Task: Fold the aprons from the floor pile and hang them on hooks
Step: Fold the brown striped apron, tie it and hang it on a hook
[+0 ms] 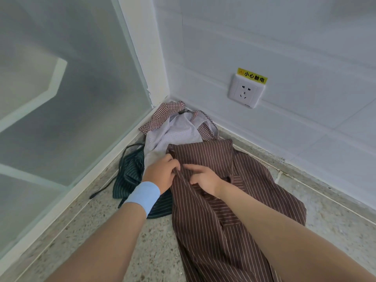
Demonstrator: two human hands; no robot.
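Note:
A brown apron with thin white stripes [205,210] lies spread on the speckled floor [97,216] in a corner. My left hand [161,173], with a light blue wristband, grips a raised fold near the apron's top edge. Beside it, my right hand [204,179] lies on the same fabric with curled fingers pinching the cloth. Behind them lies a red-and-white checked apron [162,117] with its pale lining [173,133] showing. A dark green striped apron [130,174] sits to the left, partly under my left wrist. No hooks are in view.
A frosted glass partition [67,94] with a white frame closes the left side. A white tiled wall [284,37] on the right carries a socket [245,91] with a yellow warning label. A dark apron strap [105,189] trails across the floor at the left.

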